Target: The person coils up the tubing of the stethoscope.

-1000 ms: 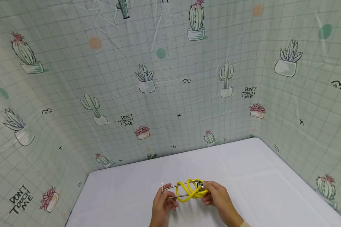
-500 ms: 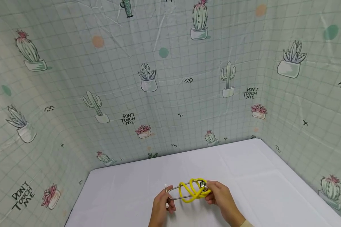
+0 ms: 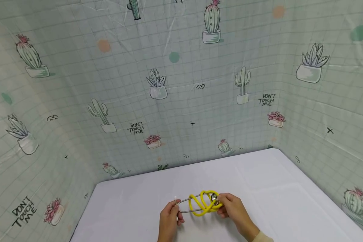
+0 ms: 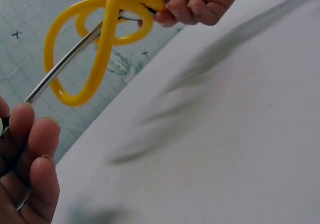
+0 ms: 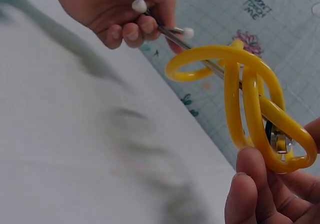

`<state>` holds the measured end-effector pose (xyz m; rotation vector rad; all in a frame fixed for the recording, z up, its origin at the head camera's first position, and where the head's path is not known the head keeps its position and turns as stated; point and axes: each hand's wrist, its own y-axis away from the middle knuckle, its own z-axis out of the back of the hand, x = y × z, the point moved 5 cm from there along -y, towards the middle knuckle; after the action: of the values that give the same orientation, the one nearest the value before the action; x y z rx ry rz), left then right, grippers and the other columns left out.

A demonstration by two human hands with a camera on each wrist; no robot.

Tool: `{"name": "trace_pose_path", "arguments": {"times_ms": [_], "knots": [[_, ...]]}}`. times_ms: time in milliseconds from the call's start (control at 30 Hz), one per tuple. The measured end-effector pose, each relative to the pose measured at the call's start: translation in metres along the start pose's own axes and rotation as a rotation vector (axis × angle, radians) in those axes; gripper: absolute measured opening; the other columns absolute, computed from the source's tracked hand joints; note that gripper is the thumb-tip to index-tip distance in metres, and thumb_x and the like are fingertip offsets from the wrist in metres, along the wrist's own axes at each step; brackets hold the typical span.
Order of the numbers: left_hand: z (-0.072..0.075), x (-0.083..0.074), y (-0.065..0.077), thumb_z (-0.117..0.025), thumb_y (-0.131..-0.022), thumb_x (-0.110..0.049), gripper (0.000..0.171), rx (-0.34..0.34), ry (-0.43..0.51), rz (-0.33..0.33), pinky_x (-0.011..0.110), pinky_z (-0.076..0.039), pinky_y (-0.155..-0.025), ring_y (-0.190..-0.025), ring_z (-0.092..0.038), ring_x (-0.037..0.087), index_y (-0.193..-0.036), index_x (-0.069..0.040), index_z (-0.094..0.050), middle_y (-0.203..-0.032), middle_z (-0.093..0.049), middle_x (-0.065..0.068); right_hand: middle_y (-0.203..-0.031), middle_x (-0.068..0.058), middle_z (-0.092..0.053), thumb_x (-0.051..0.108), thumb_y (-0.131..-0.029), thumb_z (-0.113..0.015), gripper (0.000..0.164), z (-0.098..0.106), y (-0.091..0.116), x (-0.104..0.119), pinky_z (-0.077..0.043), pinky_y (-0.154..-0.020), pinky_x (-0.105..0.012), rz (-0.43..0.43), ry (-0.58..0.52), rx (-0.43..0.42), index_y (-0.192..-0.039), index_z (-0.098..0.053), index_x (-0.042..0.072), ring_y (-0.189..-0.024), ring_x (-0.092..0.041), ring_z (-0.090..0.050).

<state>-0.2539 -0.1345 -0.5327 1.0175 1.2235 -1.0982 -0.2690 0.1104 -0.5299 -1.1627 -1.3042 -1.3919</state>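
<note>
A glossy yellow tube [image 3: 202, 204], bent into several crossing loops, is wound about a long, narrow metal loop [image 3: 187, 211], held off the white table. At its left end my left hand [image 3: 168, 216] pinches the metal loop beside a thin bar with white tips [image 5: 139, 5]. My right hand [image 3: 234, 211] grips the right end of the yellow tube between thumb and fingers. There a shiny metal fitting [image 5: 281, 142] sits inside the yellow loops. How the metal loop and fitting join is hidden. A ring [image 4: 23, 200] shows on a left finger.
The white tabletop [image 3: 133, 208] lies beneath both hands, which cast shadows on it. Fabric walls [image 3: 181, 111] printed with cacti and a grid rise along its back and sides.
Both hands and the yellow-and-metal piece shifted slightly right, then slightly back left. The left fingers have altered their hold around the white-tipped bar. The right hand keeps its grip.
</note>
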Motion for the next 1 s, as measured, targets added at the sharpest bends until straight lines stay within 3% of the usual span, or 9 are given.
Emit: {"name": "trace_pose_path", "arguments": {"times_ms": [167,333,567,833,1000], "knots": [[-0.005,-0.001,-0.006,-0.050,-0.097,-0.008,0.028,-0.010,-0.014,0.003,0.024,-0.048,-0.048,-0.054,-0.059,0.017,-0.118,0.002,-0.065,-0.065,-0.057,0.005,-0.077,-0.010,-0.066,0.020,-0.096,-0.060,0.031,0.002,-0.008,0.000,-0.053,-0.053,-0.028,0.012,0.015,-0.003,-0.112,-0.066,-0.006,-0.062,-0.019,-0.062],[-0.015,-0.002,-0.017,-0.051,-0.097,-0.007,0.026,0.010,-0.018,-0.035,0.023,-0.048,-0.048,-0.053,-0.060,0.016,-0.116,0.003,-0.065,-0.065,-0.058,0.004,-0.076,-0.010,-0.066,0.019,-0.097,-0.058,0.033,0.010,-0.020,-0.004,-0.052,-0.053,-0.027,0.004,0.011,-0.026,-0.116,-0.065,-0.006,-0.062,-0.018,-0.062],[-0.026,0.009,-0.024,-0.053,-0.095,-0.004,0.025,0.036,-0.067,-0.020,0.022,-0.046,-0.046,-0.053,-0.060,0.014,-0.115,0.003,-0.066,-0.066,-0.059,0.003,-0.078,-0.010,-0.068,0.019,-0.097,-0.058,0.033,0.020,-0.028,-0.017,-0.053,-0.053,-0.028,-0.038,-0.002,-0.026,-0.116,-0.063,-0.008,-0.063,-0.018,-0.063],[-0.028,0.011,-0.036,-0.056,-0.096,-0.004,0.022,-0.017,-0.099,-0.060,0.022,-0.047,-0.047,-0.058,-0.060,0.013,-0.113,0.003,-0.068,-0.069,-0.060,0.003,-0.083,-0.011,-0.069,0.022,-0.099,-0.057,0.034,0.023,-0.041,-0.016,-0.057,-0.059,-0.032,-0.070,0.012,0.034,-0.115,-0.064,-0.007,-0.068,-0.019,-0.066],[-0.031,0.015,-0.043,-0.056,-0.096,-0.003,0.021,-0.025,-0.086,-0.064,0.021,-0.046,-0.046,-0.057,-0.060,0.013,-0.112,0.004,-0.067,-0.071,-0.061,0.005,-0.083,-0.013,-0.068,0.022,-0.100,-0.055,0.035,0.022,-0.048,-0.019,-0.059,-0.062,-0.033,-0.087,0.010,0.025,-0.117,-0.062,-0.008,-0.068,-0.019,-0.066]]}}
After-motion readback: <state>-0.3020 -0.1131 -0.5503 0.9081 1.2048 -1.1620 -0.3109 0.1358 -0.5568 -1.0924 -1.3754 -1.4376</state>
